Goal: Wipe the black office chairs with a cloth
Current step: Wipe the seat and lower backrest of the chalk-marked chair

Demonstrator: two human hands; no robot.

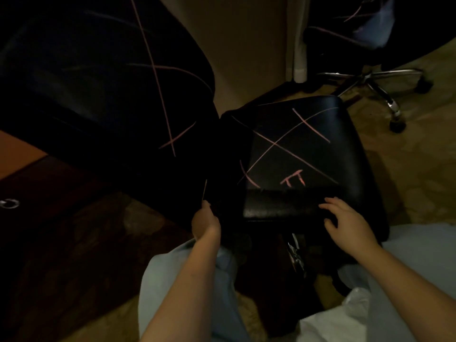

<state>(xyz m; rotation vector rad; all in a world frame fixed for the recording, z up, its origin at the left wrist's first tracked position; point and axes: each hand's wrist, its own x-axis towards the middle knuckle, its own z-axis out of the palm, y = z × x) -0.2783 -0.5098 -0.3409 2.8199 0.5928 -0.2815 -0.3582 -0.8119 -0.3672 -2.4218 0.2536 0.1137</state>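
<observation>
A black chair seat is standing right in front of the person, in the middle of the view, and pink lines are crossing on its top. The right hand is resting on the front edge of this seat. Its fingers are lying apart and almost straight, and they are holding nothing.

The left hand is staying at the left corner of the seat, touching a dark edge there. Its fingers are curling together, but the place is too dark and I cannot tell if they are gripping something.

A big black chair back is filling the upper left part, just beside the seat, and it is also carrying long pink lines. A second chair is standing well apart at the top right, on a shiny star base with wheels.

A white crumpled thing is lying on the person's lap at the bottom right. I cannot tell if it is the cloth. Neither of the 2 hands is touching it.

The person is wearing light blue trousers. A dark drawer with a ring handle is showing at the left, and a patterned carpet is covering the floor.
</observation>
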